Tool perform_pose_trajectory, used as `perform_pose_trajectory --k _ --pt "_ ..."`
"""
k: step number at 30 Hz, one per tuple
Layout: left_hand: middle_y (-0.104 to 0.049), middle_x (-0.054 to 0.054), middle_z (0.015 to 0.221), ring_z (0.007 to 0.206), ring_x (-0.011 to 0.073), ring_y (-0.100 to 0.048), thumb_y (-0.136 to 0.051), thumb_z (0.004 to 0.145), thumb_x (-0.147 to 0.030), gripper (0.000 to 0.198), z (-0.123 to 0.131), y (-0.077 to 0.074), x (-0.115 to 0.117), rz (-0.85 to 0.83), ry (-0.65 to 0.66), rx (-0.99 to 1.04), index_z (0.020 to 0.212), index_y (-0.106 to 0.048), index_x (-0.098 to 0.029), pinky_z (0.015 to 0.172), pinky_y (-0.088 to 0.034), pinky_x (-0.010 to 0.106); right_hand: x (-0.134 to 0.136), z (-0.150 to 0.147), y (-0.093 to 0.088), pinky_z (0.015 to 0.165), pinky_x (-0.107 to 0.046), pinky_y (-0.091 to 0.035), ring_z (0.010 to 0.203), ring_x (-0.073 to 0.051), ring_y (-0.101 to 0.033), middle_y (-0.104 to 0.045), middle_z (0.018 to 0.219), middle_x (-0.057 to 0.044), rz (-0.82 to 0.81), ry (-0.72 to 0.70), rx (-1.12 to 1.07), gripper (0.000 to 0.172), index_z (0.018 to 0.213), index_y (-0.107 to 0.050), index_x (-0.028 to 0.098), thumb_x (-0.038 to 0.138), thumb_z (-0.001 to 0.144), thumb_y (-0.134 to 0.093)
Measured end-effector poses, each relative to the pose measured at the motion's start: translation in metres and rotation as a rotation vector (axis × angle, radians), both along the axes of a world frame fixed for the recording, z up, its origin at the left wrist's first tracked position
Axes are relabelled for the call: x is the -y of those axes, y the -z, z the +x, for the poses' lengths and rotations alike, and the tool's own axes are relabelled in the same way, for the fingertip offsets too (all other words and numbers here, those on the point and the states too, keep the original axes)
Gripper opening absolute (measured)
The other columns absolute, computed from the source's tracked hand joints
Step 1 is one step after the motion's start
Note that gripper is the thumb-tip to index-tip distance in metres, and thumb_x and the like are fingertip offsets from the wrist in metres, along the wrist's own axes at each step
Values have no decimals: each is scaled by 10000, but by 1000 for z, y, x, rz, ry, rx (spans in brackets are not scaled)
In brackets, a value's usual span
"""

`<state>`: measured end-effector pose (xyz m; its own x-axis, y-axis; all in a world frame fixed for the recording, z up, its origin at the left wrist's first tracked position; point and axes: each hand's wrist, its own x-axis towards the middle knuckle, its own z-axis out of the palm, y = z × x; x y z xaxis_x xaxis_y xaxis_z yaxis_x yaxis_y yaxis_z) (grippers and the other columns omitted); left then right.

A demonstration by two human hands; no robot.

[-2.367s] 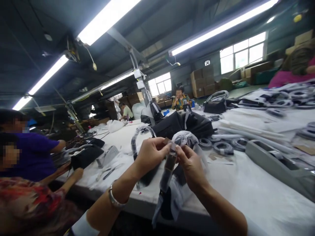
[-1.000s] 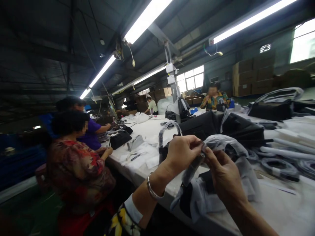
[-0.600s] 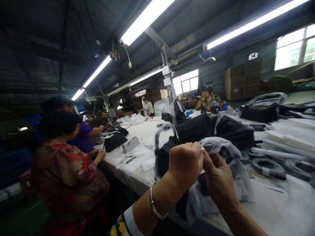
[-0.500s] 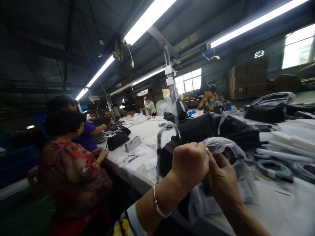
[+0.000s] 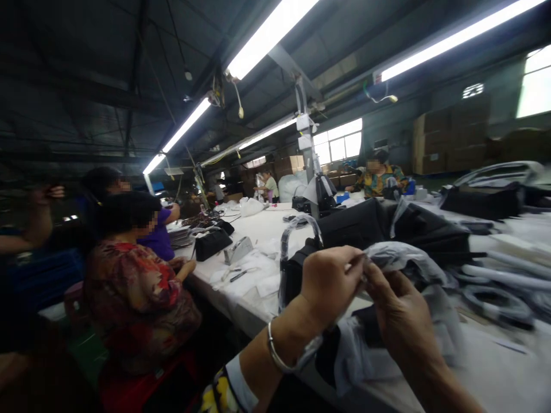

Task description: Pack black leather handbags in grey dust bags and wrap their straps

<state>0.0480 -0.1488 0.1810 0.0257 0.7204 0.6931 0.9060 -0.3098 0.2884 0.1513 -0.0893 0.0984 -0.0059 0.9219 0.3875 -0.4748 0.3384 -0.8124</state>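
Note:
My left hand (image 5: 329, 281), with a bracelet at the wrist, is closed in a pinch. Its fingertips meet those of my right hand (image 5: 402, 307), which is closed too. Both pinch the end of clear plastic wrap on a bag handle (image 5: 402, 252) that arches away to the right. Below hangs a black bag (image 5: 365, 324), mostly hidden by my right hand and by a whitish, see-through sheet (image 5: 355, 358). Just behind my left hand stands another black bag (image 5: 297, 264), its upright handle (image 5: 283, 244) wrapped in plastic.
Coiled wrapped straps (image 5: 495, 304) lie on the white table (image 5: 269, 209) at right. More black bags (image 5: 350, 223) are piled behind my hands. A co-worker in a red patterned top (image 5: 133, 287) sits at left. Another person's raised arm (image 5: 34, 223) shows at the far left.
The view has swung slightly left, so the scene sits further right. My hands keep their pinch, the left fingers now straighter. Another person's arm has come into view at far left.

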Motion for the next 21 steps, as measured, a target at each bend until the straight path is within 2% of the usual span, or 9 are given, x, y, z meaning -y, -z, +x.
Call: perform_pose_trajectory --k 5,9,11,13,17,21 --pt "-757 -8 893 826 149 -704 -599 875 -214 156 -11 -9 -3 -83 192 114 960 -730 -227 780 -533 244 0 -3 -2 768 -322 -513 826 -208 -642 -714 893 -54 -17 -91 -73 382 992 -718 183 505 791 -757" --pt "-760 -13 873 807 144 -708 -627 837 -181 143 -16 -14 -5 -95 216 136 924 -734 -218 781 -532 242 0 -6 1 803 -315 -493 836 -187 -623 -697 923 -49 -2 -152 -107 330 1008 -706 180 460 836 -735" --pt "-757 -25 832 775 141 -706 -646 843 -207 96 -15 -14 -4 -89 165 134 887 -729 -224 750 -523 238 0 -8 2 804 -314 -487 806 -177 -610 -684 889 -36 2 -157 -115 315 1001 -705 181 452 842 -731" --pt "-748 -31 805 760 147 -699 -651 854 -218 70 -10 -11 -3 -56 60 69 857 -720 -230 717 -500 245 1 -9 1 790 -306 -482 783 -171 -597 -671 857 -21 4 -160 -128 300 985 -699 187 446 839 -736" --pt "-733 -5 852 800 189 -689 -615 880 -176 93 4 -2 2 67 -191 -215 870 -694 -224 660 -440 283 1 -11 -1 791 -295 -475 783 -169 -592 -658 818 -3 13 -136 -149 278 944 -680 192 437 830 -744" --pt "-694 12 780 749 201 -672 -577 898 -173 125 9 -2 5 91 -250 -441 819 -665 -213 602 -408 302 1 -10 1 794 -305 -481 800 -182 -605 -676 849 -13 22 -124 -151 295 957 -672 193 448 825 -740"
